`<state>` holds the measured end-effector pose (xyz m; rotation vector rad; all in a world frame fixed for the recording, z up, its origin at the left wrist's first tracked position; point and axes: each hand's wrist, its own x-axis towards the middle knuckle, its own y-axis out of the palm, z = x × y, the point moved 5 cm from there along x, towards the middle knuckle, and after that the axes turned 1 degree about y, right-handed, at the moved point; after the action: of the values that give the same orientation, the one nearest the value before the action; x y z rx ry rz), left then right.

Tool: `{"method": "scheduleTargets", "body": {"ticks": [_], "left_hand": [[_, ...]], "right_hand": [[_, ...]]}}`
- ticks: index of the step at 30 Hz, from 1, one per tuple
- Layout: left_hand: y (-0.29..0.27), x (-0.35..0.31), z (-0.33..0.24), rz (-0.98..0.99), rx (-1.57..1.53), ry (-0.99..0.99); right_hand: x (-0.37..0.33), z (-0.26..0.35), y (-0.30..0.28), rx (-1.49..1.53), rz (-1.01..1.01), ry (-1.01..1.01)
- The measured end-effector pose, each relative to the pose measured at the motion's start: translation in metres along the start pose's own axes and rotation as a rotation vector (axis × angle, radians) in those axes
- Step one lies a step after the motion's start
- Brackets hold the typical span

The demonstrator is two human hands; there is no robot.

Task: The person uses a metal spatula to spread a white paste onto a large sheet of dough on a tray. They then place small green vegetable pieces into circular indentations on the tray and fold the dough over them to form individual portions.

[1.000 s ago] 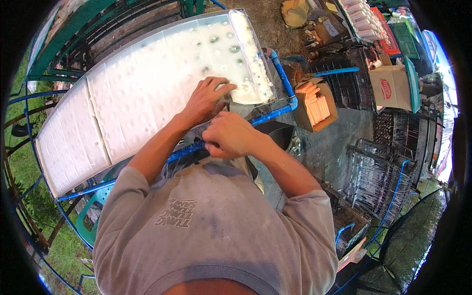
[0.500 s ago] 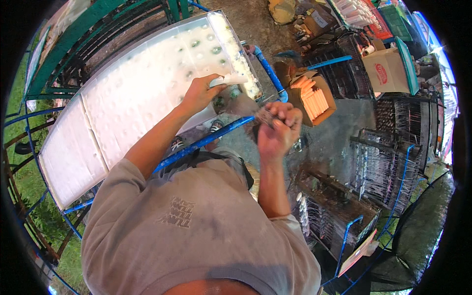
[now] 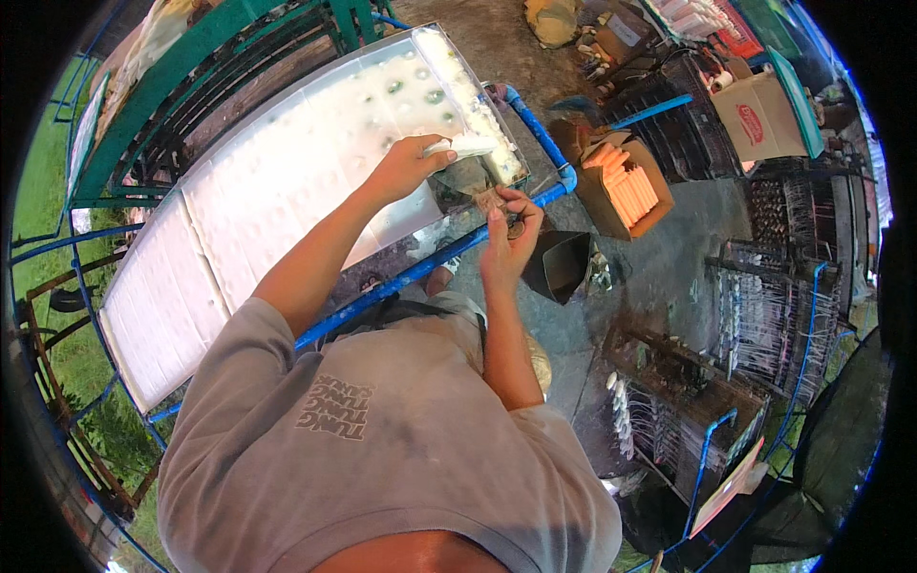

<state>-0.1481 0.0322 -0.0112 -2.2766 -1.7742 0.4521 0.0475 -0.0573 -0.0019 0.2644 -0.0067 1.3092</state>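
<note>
My left hand [image 3: 406, 170] reaches over the long pale tray of white, wax-like slab [image 3: 315, 153]. Its fingers are closed on a white, elongated piece [image 3: 466, 146], probably wax. Beside it, my right hand [image 3: 511, 239] grips what looks like a scraper with a brownish handle [image 3: 489, 200]. A flat grey blade [image 3: 462, 179] seems to extend from it, just below the white piece. Whether blade and piece touch, I cannot tell. Crumbly white material [image 3: 468, 95] lines the tray's right end.
A blue pipe rail [image 3: 411, 275] runs between me and the tray. Right of my right hand are a dark open bin [image 3: 559, 267] and a cardboard box [image 3: 652, 222] of orange candle-like sticks. Racks with hanging wicks [image 3: 774, 306] stand at right; a green frame [image 3: 124, 143] rises at left.
My right hand has come left and nearer to the left hand, bringing the scraper to the white piece. The dark bin is uncovered. The whole view has shifted slightly.
</note>
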Motion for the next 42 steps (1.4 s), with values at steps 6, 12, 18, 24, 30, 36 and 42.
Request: {"method": "scheduleTargets", "body": {"ticks": [6, 12, 18, 24, 30, 36, 42], "left_hand": [[0.003, 0.001, 0.004, -0.02, 0.08, -0.012], [0.014, -0.008, -0.005, -0.015, 0.024, -0.038], [0.003, -0.011, 0.0, 0.02, 0.13, -0.007], [0.009, 0.001, 0.016, 0.082, 0.377, 0.091], [0.005, -0.006, -0.007, 0.04, 0.25, 0.03], [0.017, -0.009, 0.007, -0.149, 0.244, 0.104], [0.022, -0.014, 0.023, -0.273, 0.288, 0.031]], "right_hand": [[0.019, 0.044, -0.003, -1.026, 0.571, 0.084], [0.022, 0.039, 0.016, -1.353, 0.805, 0.022], [0.036, 0.05, 0.04, -1.21, 0.737, -0.023], [0.024, 0.031, 0.013, -1.188, 0.685, 0.038], [0.035, 0.04, 0.027, -1.187, 0.676, 0.08], [0.028, 0.037, 0.027, -1.128, 0.645, 0.062], [0.021, 0.043, 0.011, -1.192, 0.945, -0.13]]}}
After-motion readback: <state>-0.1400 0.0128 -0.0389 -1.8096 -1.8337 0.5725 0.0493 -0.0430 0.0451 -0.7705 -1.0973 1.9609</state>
